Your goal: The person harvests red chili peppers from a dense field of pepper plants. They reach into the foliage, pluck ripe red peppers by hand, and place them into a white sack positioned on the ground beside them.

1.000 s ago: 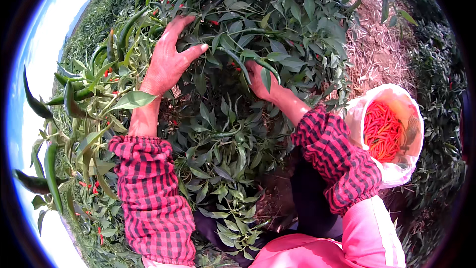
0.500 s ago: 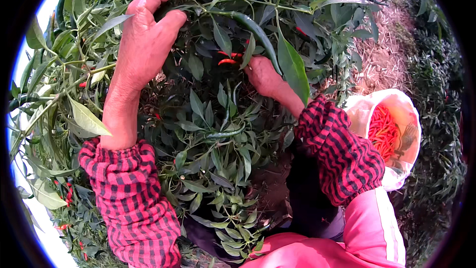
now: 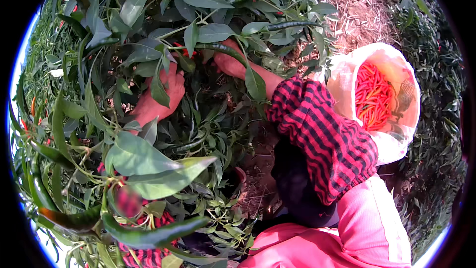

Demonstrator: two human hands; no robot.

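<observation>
My left hand (image 3: 166, 92) reaches up into a chili plant, its back showing and its fingertips lost behind leaves. To the right my right hand (image 3: 231, 63) is in the same foliage with fingers curled; what they hold, if anything, is hidden. Between and just above the hands hang small red chilies (image 3: 192, 52). A long dark green chili (image 3: 220, 48) crosses in front of my right hand. Low on the left, large green chilies (image 3: 153, 233) and broad leaves are close to me and cover much of my left sleeve.
At the right stands a pale bag-like container (image 3: 337, 87) with many red chilies (image 3: 372, 97) inside. Bare, straw-strewn soil (image 3: 359, 15) runs behind it, with another row of plants (image 3: 436, 119) along the far right. A browning chili (image 3: 69, 219) hangs lower left.
My left hand has come down from the upper leaves into the foliage beside the red chilies. My right hand has shifted slightly left and up in view. Nearby leaves now cover my left forearm.
</observation>
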